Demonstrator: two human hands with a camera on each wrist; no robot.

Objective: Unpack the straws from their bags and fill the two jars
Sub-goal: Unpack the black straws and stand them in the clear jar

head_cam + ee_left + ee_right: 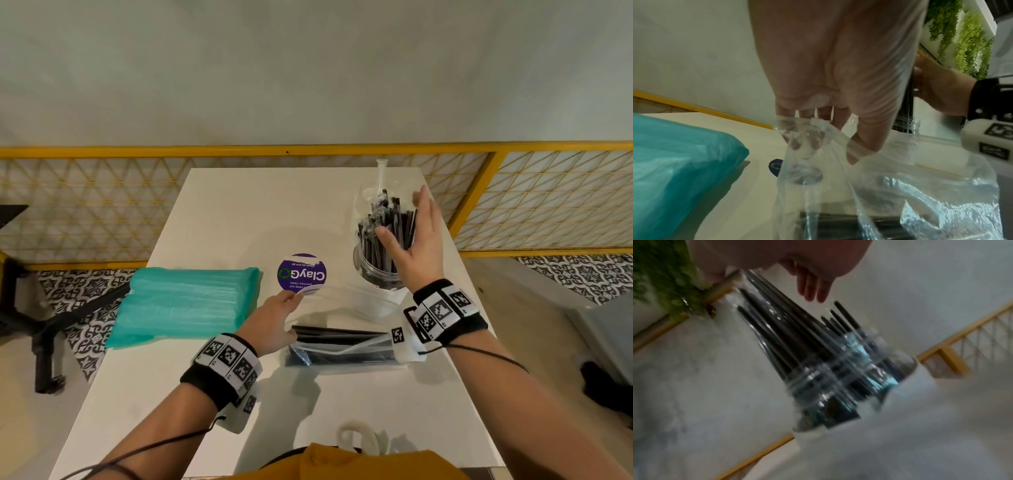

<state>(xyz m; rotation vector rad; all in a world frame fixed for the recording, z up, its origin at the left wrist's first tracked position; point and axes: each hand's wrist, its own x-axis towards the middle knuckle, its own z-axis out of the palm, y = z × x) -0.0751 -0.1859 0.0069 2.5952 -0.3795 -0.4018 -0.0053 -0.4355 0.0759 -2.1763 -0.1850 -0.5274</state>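
Observation:
A clear jar (378, 270) packed with black straws (387, 222) stands at the table's right. My right hand (400, 216) is spread open against the straw tops, fingers straight, gripping nothing; the right wrist view shows the same hand (813, 288) over the blurred jar (818, 386). A clear bag (346, 346) with several black straws lies at the middle front. My left hand (293, 299) pinches its open edge, and the left wrist view shows thumb and fingers of that hand (838, 129) closed on the plastic (818, 162). A sealed teal straw bag (181, 305) lies to the left.
A purple round sticker (301, 272) sits on the white table (239, 212) between the teal bag and the jar. More clear plastic (382, 174) rises behind the jar. A yellow mesh railing (308, 150) runs past the far edge. A black stand (41, 325) is on the floor at left.

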